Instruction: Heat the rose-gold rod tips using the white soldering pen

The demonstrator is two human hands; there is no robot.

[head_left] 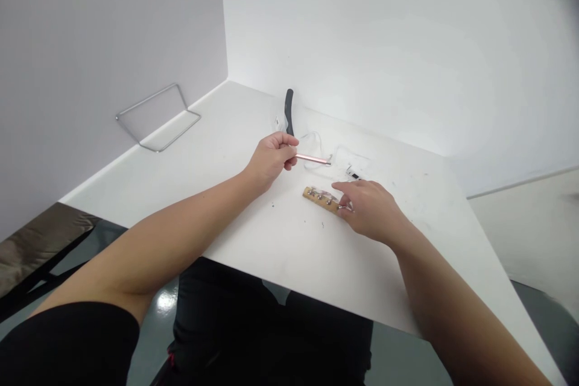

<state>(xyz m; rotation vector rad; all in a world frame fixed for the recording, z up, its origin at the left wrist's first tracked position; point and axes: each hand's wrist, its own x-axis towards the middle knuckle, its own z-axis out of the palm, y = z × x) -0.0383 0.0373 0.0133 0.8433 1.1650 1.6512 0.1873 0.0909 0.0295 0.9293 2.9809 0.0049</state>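
Note:
My left hand (pixel 274 160) is closed in a pinch on a slim pink metallic pen-like rod (pixel 312 158). The rod's dark tip points right, above the table. Lower down, my right hand (pixel 373 208) is closed around the right end of a short wooden bar (pixel 321 199) with a row of round silver knobs, perhaps bells. Its index finger stretches left above the bar, and the palm hides that end. Just beyond this hand lies a small white piece with a dark patch (pixel 353 174). Clear plastic packaging (pixel 312 142) lies behind the rod.
A black curved handle (pixel 289 110) leans near the back wall, its lower end hidden by my left hand. At the left, a bent metal wire frame (pixel 158 149) rests against the side wall. Small dark specks dot the white table (pixel 253 247).

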